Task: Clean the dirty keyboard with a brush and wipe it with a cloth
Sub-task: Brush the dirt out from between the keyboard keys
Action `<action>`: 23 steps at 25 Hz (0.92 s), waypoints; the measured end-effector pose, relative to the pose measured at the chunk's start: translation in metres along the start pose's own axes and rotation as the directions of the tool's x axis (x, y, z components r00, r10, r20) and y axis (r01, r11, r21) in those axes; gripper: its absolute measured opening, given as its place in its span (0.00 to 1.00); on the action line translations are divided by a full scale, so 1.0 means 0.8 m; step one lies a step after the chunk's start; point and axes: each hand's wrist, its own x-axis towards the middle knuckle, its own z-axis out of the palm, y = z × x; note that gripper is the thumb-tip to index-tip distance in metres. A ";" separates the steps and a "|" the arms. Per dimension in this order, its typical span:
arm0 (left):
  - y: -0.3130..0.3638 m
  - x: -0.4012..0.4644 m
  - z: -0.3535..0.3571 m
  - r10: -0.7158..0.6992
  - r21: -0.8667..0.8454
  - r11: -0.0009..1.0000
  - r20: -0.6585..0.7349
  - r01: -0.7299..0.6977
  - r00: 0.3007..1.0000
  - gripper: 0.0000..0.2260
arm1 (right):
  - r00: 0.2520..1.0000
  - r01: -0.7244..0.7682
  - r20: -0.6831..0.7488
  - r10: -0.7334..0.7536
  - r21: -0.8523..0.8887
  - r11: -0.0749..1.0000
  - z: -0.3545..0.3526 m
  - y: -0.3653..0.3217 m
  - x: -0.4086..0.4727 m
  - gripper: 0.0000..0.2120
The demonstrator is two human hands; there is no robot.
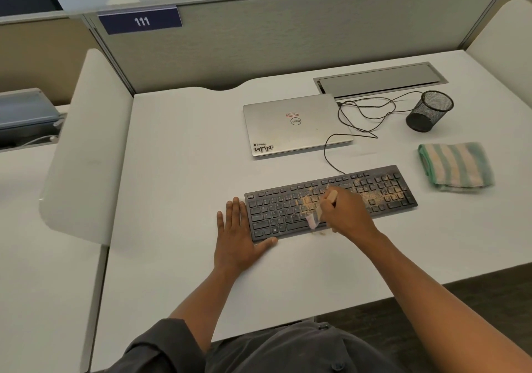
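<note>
One keyboard (331,203), black, lies on the white counter (178,148), set slightly askew. Tan grit covers its middle and right-hand key blocks; the left-hand keys look mostly clean. A little grit lies on the counter just in front of the keyboard, below the brush tip.

Two hands in view. The left hand (239,234) lies flat on the counter at the keyboard's left end — fingers straight and spread, thumb stretched along the keyboard's front edge, touching it. The right hand (345,214) is over the keyboard's middle, its grip curled round one brush (322,208): the pale wooden handle end sticks up above the knuckles, and the light bristles point down toward the front rows of keys (blurred, so contact with the keys cannot be confirmed).

One cloth (454,167), folded, green and cream stripes, lies on the counter to the right of the keyboard, near its far right corner but apart from it.

One closed silver laptop (296,125) sits behind the keyboard, with stickers on the lid. One black cable (357,122) runs from the keyboard's back edge in loose loops past the laptop's right side. One black mesh pen cup (430,110) stands behind and to the right of the keyboard — beyond the cloth. One grey cable hatch (380,79) is set into the counter behind the laptop.
</note>
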 end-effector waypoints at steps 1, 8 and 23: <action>0.000 0.000 0.000 0.002 0.003 1.000 0.001 -0.002 1.000 0.56 | 0.999 -0.036 0.031 0.032 0.111 0.993 -0.002 0.001 -0.001 0.06; -0.001 0.001 0.001 0.006 -0.012 1.000 -0.006 -0.006 1.000 0.56 | 0.999 -0.046 0.022 0.045 0.031 0.998 -0.012 0.015 -0.001 0.06; 0.002 0.001 -0.001 -0.004 0.005 1.000 0.000 0.004 1.000 0.56 | 0.983 0.143 0.126 -0.136 -0.055 0.988 0.004 -0.046 0.075 0.04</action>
